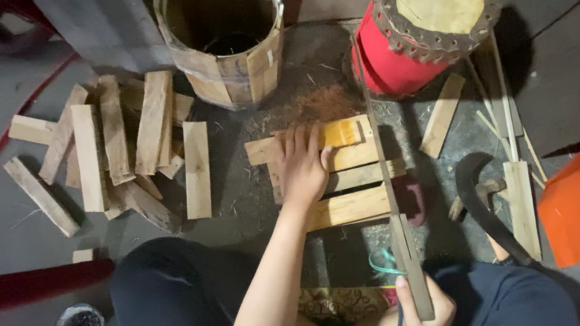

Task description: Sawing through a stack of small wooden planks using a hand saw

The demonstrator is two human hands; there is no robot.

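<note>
- Our left hand [303, 169] presses flat, fingers spread, on the stacked wooden slats [351, 177].
- Our right hand [420, 309] grips the long blade [390, 195], just right of those slats.

No packages, signs or screens are seen. One small pale label [268, 58] may be made out on the outside of the wooden barrel [229, 71], near its right edge below the rim; it is narrow, upright and whitish, and nothing on it can be read. Whether it is a label or a bare patch of wood cannot be told.
</note>
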